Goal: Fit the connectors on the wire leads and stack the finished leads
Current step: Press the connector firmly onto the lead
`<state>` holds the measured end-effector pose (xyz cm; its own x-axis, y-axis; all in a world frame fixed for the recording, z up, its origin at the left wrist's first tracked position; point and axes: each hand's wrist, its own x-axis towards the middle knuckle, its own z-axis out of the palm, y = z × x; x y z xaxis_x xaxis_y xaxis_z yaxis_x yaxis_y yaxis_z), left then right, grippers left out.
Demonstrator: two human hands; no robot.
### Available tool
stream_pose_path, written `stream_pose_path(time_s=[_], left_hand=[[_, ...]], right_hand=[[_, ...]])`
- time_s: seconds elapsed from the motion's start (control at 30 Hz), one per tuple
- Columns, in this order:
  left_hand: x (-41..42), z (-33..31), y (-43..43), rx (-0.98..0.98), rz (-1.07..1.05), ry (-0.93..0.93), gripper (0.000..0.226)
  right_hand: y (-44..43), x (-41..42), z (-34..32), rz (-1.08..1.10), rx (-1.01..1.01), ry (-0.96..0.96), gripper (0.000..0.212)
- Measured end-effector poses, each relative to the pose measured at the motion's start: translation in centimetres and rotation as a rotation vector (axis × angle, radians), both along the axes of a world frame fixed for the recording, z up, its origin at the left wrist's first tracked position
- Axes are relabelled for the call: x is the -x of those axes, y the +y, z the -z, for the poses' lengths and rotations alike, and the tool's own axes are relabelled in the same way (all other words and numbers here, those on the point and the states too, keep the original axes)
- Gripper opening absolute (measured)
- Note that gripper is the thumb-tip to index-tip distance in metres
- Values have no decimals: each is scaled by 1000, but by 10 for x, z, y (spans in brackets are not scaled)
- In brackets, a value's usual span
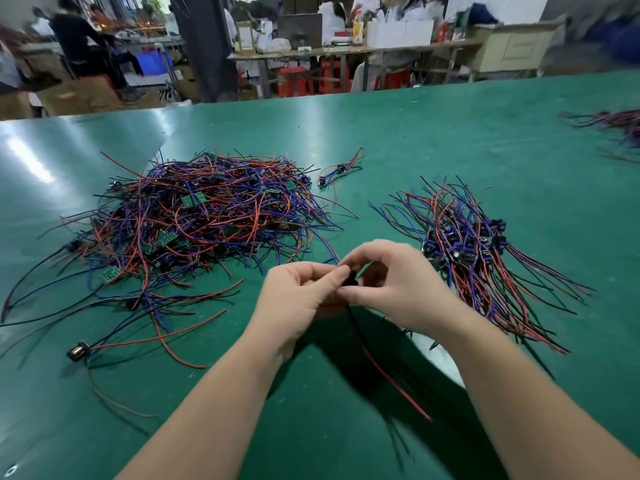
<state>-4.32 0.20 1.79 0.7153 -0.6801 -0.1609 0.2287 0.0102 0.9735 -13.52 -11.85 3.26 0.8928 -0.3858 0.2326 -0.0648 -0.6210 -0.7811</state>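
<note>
My left hand (298, 296) and my right hand (391, 282) meet above the green table, fingertips pinching a small black connector (349, 280) between them. Red and black wire leads (381, 368) hang from it toward me. A large tangled heap of red, blue and black leads (201, 220) with small green boards lies to the left. To the right lies a more ordered stack of leads (485, 254) with connectors on them. The fingers hide most of the connector.
The green table (415, 133) stretches far back. A loose lead with a black connector (78, 351) lies at the near left. A small bunch of leads (337, 171) sits behind the heap, another pile (616, 126) at far right. People and benches stand beyond.
</note>
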Motion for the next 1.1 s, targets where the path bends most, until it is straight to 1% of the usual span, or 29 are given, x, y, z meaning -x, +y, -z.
stream_pose_path(time_s=[0.03,0.1,0.17,0.2,0.23,0.27,0.3,0.37,0.4,0.43,0.47,0.57,0.6,0.67,0.7,0.77,0.8,0.87,0.93,0.97,1.0,1.03,1.1], left_hand=[[0,0,0,16,16,-1,9],[-1,-1,0,45,33,8,15],[-5,-4,0,53,-14,5,18],[-9,-4,1,42,-67,-33,16],[-14,-4,3,14,-138,-112,14],[-21,-3,6,-46,-224,-239,12],[-28,-2,9,-139,-311,-410,11],[-40,0,18,-358,-413,-759,10],[-44,2,21,-438,-424,-877,11],[-49,5,23,-506,-406,-941,14],[-52,9,24,-586,-376,-955,19],[-50,18,23,-895,-248,-885,33],[-50,20,22,-957,-203,-863,37],[-51,22,21,-996,-163,-862,39],[-52,22,21,-1003,-163,-896,38],[-54,20,21,-997,-211,-979,32],[-53,18,21,-961,-254,-987,28],[-52,14,22,-817,-336,-941,23],[-50,11,22,-643,-394,-863,18],[-49,10,23,-589,-412,-855,16],[-50,11,23,-582,-430,-885,14],[-51,13,23,-618,-449,-935,12],[-54,18,25,-734,-482,-1007,12]], right_hand=[[1,-1,0,39,60,-28,19],[-3,0,-4,111,48,-88,16],[-14,5,-9,251,15,-180,20],[-23,8,-13,355,63,-228,22],[-34,14,-17,467,147,-261,22],[-46,20,-20,580,226,-272,21],[-59,28,-23,688,276,-262,20],[-84,43,-24,858,294,-206,23],[-94,50,-23,917,276,-177,23],[-102,55,-20,962,250,-143,21],[-109,59,-17,993,225,-98,19],[-118,62,-5,1017,165,123,14],[-119,61,-2,1011,140,199,13],[-118,58,1,973,108,320,12],[-118,57,2,945,118,365,15],[-115,55,2,900,152,429,18],[-112,54,1,894,168,448,19],[-105,50,-4,910,217,416,24],[-95,44,-10,894,269,246,29],[-89,41,-13,867,282,146,29],[-82,38,-16,841,287,62,27],[-75,35,-17,816,290,2,26],[-64,29,-18,766,300,-60,22]])
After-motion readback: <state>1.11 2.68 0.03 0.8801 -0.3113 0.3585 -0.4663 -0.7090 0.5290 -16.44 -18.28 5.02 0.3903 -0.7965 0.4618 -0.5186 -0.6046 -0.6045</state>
